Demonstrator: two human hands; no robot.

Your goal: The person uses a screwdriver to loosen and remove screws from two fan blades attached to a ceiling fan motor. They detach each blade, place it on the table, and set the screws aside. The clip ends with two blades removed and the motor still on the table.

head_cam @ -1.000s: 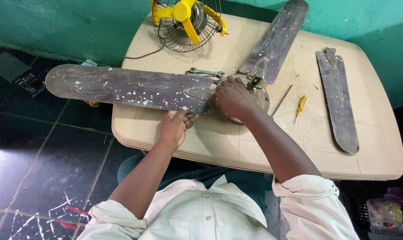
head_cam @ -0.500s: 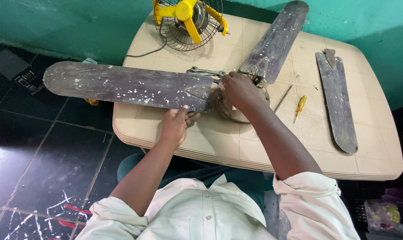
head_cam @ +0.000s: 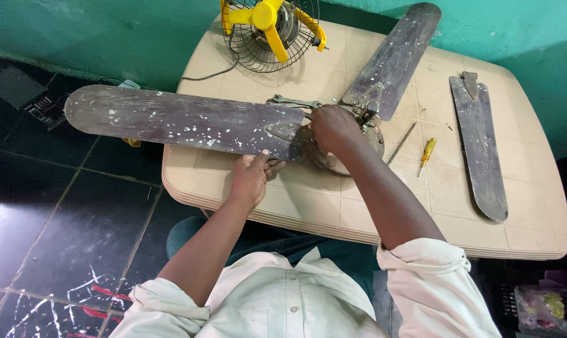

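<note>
The ceiling fan motor (head_cam: 346, 147) sits near the middle of the beige counter (head_cam: 383, 206), and your right hand (head_cam: 334, 127) lies cupped over its top, fingers curled down at the hub; what they pinch, if anything, you cannot tell from here. Your left hand (head_cam: 253, 176) is pressed against the near edge of the long blade (head_cam: 183, 122), thumb on top, close to where its bracket meets the motor. That long blade is still joined to the motor and juts out past the counter's left edge. A second blade (head_cam: 396, 59) also looks attached, angling away toward the green wall. A third blade (head_cam: 480, 144) lies loose on the counter's right side, well apart from the motor, so by the look of it one of three is off and two remain on. A spanner (head_cam: 293, 101) rests just beyond the motor, and a yellow-handled screwdriver (head_cam: 427, 153) lies to its right. A small yellow table fan (head_cam: 271, 28) stands at the counter's far edge.
</note>
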